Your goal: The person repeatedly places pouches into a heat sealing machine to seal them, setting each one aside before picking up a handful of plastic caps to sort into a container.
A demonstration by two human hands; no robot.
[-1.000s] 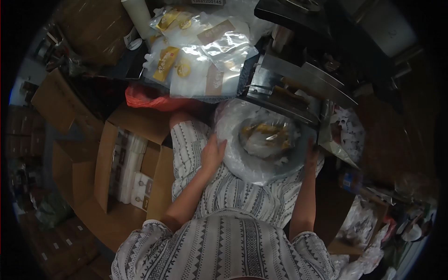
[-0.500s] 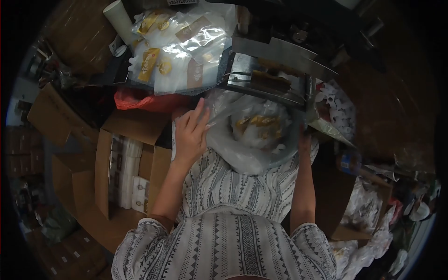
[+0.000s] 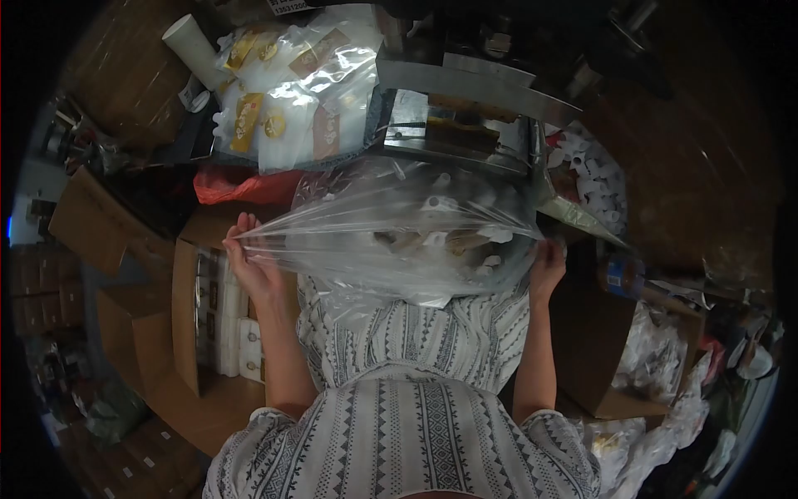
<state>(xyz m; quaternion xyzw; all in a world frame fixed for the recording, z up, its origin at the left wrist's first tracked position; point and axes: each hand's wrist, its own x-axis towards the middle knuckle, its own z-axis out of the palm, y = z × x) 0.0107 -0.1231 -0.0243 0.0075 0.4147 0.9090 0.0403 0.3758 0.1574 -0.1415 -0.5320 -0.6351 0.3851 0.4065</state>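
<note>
A large clear plastic bag [image 3: 341, 241] is stretched taut across my lap between both hands. White spouts and packets with yellow-brown parts [image 3: 457, 241] show blurrily through its film. My left hand [image 3: 256, 262] pinches the bag's left edge, pulled out to a point, above an open carton. On the opposite side, my right hand [image 3: 547, 264] is closed on the bag's right edge, its fingers curled and partly in shadow. Just beyond the bag stands a metal machine [image 3: 457, 154] with a shiny front plate.
Spouted pouches with gold labels [image 3: 287, 100] lie stacked at the back left, near a white paper cup [image 3: 191, 46]. A red plastic bag [image 3: 241, 185] hangs below them. The left carton [image 3: 187, 324] holds white packs. White spouts fill a bag [image 3: 590, 179] at right.
My left hand has moved left, drawing the plastic bag's edge out with it. The film now spans wide over the contents. My right hand has come into clearer view, gripping the other edge.
</note>
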